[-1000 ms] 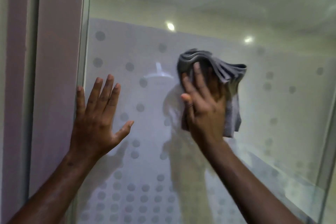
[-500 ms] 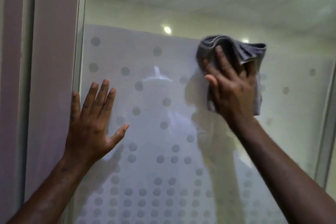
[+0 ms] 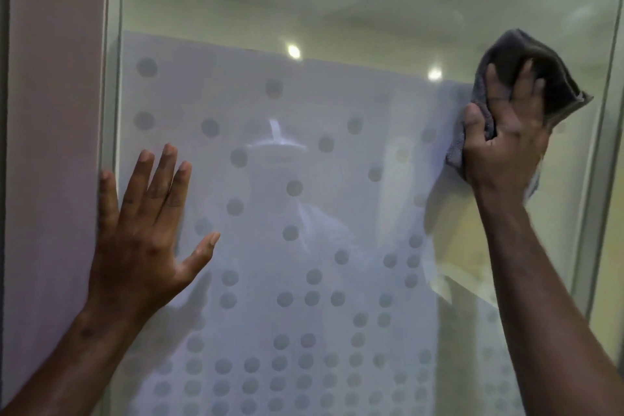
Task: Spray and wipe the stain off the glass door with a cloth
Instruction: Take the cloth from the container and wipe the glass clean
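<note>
1. Glass door (image 3: 337, 27): fills the view; frosted lower zone with grey dots, clear band above; faint reflection of two ceiling lights.
2. Left hand (image 3: 141, 233): pressed flat against the glass at its left edge, fingers spread wide and pointing up, thumb out to the right; holding nothing.
3. Right hand (image 3: 503, 135): raised at upper right, palm toward the glass, fingers curled over a grey cloth (image 3: 540, 67) and pinning it to the pane.
4. Cloth: bunched, showing above and to both sides of the right hand, sitting at the top edge of the frosted zone, close to the right frame (image 3: 601, 145).
5. Stain: cannot be told apart from the frosting and reflections.
6. Left frame (image 3: 111, 78): pale, vertical, touching the left little finger.
</note>
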`<state>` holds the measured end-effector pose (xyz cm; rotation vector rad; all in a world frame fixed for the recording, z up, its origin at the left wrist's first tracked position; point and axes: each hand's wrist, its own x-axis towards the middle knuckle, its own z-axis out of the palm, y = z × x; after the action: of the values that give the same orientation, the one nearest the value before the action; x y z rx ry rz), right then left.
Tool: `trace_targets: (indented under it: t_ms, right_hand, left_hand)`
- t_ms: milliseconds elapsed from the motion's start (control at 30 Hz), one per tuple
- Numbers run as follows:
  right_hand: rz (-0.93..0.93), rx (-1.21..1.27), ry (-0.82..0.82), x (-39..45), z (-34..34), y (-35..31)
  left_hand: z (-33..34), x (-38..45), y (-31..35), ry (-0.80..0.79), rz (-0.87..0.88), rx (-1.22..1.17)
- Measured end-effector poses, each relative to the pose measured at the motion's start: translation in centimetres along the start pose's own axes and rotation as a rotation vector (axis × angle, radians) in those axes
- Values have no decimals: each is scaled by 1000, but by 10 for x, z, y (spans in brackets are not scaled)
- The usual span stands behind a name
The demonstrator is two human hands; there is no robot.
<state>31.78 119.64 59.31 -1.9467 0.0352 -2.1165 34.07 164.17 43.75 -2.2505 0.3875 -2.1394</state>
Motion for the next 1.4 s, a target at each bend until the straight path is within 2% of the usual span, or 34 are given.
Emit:
trace_targets:
  t_ms: [167, 267, 433, 567, 667, 800, 900, 967, 1100, 1167, 1233, 1300, 1400]
  right_hand:
    - [-128, 64, -45, -65, -2, -55]
    - [-230, 101, -138, -120, 0, -101]
    - [-545, 130, -287, -214, 2, -156]
    - [-738, 164, -313, -261, 1, -160]
    - [-797, 160, -282, -260, 0, -141]
    - [-725, 120, -247, -236, -5, -102]
    - [-585, 70, -187, -206, -8, -56]
    - [-409, 16, -142, -188, -12, -23]
    - [70, 0, -95, -191, -21, 17]
    - [214, 26, -74, -208, -24, 24]
    - [262, 20, -69, -236, -29, 27]
    - [234, -8, -101, -279, -36, 25]
    - [-45, -91, -260, -351, -48, 10]
  left_hand:
    - [-1, 0, 2, -2, -4, 23]
    - [-2, 1, 2, -15, -6, 23]
    - [-3, 1, 2, -30, -8, 30]
    - [-4, -1, -1, -39, 12, 25]
    - [-5, 0, -1, -37, 7, 13]
    - [-5, 0, -1, -28, 7, 10]
    - [-2, -1, -2, -15, 11, 8]
    - [0, -1, -3, -1, 16, 8]
    - [2, 0, -4, 7, 17, -2]
    - [2, 0, -3, 3, 10, -8]
    - [1, 0, -1, -2, 5, -11]
    - [0, 0, 0, -8, 1, -8]
    - [-1, -1, 1, -9, -9, -11]
